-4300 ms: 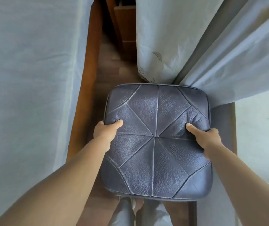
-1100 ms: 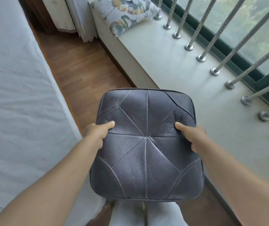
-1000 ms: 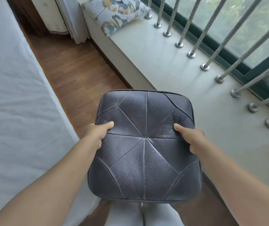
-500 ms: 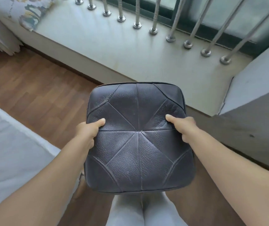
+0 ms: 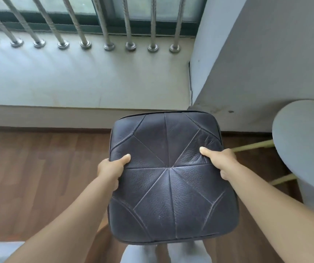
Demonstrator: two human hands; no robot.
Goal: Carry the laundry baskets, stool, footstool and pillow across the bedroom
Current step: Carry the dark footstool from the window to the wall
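The dark leather footstool [image 5: 171,177] is held at frame centre above the wooden floor [image 5: 38,177], gripped at its sides by the left hand [image 5: 110,168] and right hand [image 5: 220,160], thumbs pressed on top.

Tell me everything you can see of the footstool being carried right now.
The footstool shows a square, dark grey padded top with rounded corners, leather-like, creased, stitched into panels meeting near its centre. It is held above the wooden floor, top towards the camera. The left hand and right hand grip opposite sides, thumbs on top. Its underside is hidden.
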